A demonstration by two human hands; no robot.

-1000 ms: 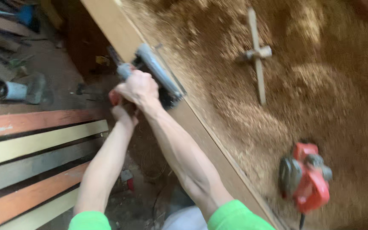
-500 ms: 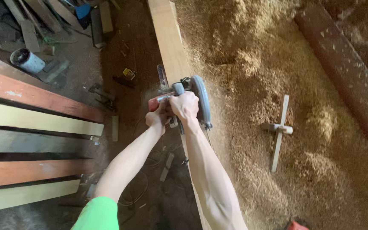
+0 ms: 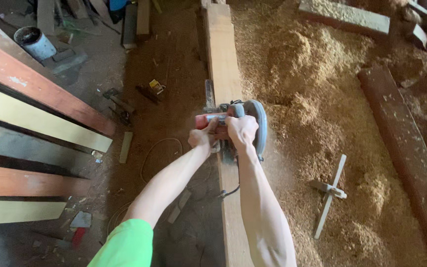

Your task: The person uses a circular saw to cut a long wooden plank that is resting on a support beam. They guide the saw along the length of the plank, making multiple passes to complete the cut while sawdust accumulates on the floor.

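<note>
A long pale wooden plank (image 3: 223, 64) runs from the near edge to the far end of the view. On it rests a hand-held circular saw (image 3: 250, 123) with a grey blade guard and a red body. My left hand (image 3: 202, 137) grips the saw's red body on the left. My right hand (image 3: 241, 130) closes over the handle on top. Both arms stretch forward from green sleeves. A black cord (image 3: 228, 192) trails from the saw toward me beside the plank.
Heaps of sawdust (image 3: 317, 123) cover the ground to the right, with a wooden cross-shaped piece (image 3: 329, 193) and a thick dark beam (image 3: 406, 148) in it. Painted red and cream boards (image 3: 35, 113) lie left. A grey can (image 3: 34, 42) and scraps sit far left.
The view has swung so the plank now runs straight ahead. Both hands stay on the saw, which sits further along the plank; the red tool seen earlier is out of view.
</note>
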